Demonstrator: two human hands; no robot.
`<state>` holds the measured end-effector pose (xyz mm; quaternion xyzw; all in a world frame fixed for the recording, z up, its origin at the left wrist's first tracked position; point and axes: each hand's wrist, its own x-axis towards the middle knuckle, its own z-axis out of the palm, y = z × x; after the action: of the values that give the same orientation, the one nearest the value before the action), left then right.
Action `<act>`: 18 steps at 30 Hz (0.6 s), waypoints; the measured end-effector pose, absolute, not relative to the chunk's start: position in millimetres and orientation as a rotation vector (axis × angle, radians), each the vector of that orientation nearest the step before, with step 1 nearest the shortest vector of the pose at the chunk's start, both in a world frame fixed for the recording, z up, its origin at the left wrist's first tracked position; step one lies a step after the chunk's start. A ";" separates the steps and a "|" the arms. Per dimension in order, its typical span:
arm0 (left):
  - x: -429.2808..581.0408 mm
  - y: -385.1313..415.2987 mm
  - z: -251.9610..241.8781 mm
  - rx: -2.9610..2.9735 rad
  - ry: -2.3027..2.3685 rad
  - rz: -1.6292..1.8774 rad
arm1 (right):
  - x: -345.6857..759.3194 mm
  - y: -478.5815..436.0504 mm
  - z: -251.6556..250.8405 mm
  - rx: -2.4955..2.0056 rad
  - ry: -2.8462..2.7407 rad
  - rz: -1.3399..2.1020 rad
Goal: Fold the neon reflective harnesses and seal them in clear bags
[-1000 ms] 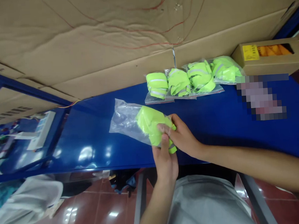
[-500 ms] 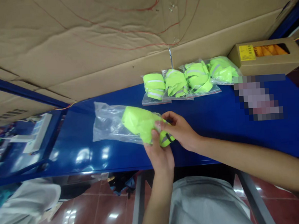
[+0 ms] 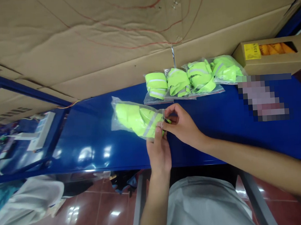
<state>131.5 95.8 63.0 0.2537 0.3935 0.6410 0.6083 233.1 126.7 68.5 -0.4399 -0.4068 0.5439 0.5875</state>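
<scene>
Brown carton (image 3: 277,63): landmark. Clear bag (image 3: 139,121), one, well left of carton; lime-yellow strap (image 3: 126,113) with grey band, mostly inside. Left hand (image 3: 159,152): thumb pressed on bag's mouth, fingers beneath. Right hand (image 3: 184,126): thumb and fingers pinching mouth; hold on strap end unclear. Four filled bags (image 3: 179,84): row left of carton, on blue table (image 3: 132,154).

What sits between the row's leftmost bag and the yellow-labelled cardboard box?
Three more clear bags of yellow-green strips, shown in the head view.
</scene>
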 end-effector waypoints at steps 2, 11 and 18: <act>132.4 93.9 62.9 0.561 0.903 1.432 | 235.8 127.6 67.5 -1.114 -1.047 1.181; 130.0 81.9 65.6 0.528 0.957 1.241 | 252.3 141.8 63.0 -1.341 -1.310 1.016; 115.7 81.0 62.8 0.464 0.904 1.200 | 252.5 135.1 70.9 -1.346 -1.530 0.983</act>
<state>115.7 81.0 62.8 0.2087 0.4069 0.5401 0.7065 252.5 135.1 70.9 -0.5384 -0.6119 0.3932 0.4255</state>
